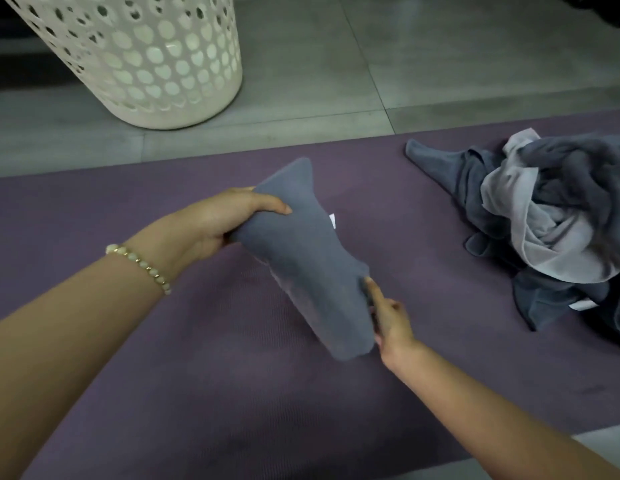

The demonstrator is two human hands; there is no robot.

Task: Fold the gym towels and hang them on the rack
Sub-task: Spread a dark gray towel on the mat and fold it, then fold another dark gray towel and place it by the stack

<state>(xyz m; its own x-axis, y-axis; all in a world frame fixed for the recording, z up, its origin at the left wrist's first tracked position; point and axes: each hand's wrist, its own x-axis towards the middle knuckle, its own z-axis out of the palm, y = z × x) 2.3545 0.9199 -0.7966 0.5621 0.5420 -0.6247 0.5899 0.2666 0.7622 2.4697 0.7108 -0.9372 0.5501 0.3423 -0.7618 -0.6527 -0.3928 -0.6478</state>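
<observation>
The dark grey towel (308, 258) is folded into a narrow, thick strip and held in the air over the middle of the purple mat (163, 393), slanting from the far left down to the near right. It touches the mat nowhere that I can see. A small white label (332, 221) peeks from its right edge.

The left hand (225, 220) has the upper part: its grip is closed round the cloth, thumb across the top face and fingers underneath, which seems meant to keep the layers from sliding apart. The right hand (391, 320) takes the lower right edge. One finger lies straight along the fold and the others pass behind the cloth, so the grip looks like a pinch on the edge, probably to steady or square it. A beaded bracelet (138, 263) sits on the left wrist.

Holding it at both ends reads as a fold nearly finished, checked before it goes off to be hung. No rack shows here.

Toward the mat's far right edge lies a loose pile of towels (551, 216), dark and pale grey tangled together, well apart from the held one and apparently waiting their turn. Beyond the mat's far left edge, a white perforated basket (145, 64) stands on the tiled floor (440, 64).
</observation>
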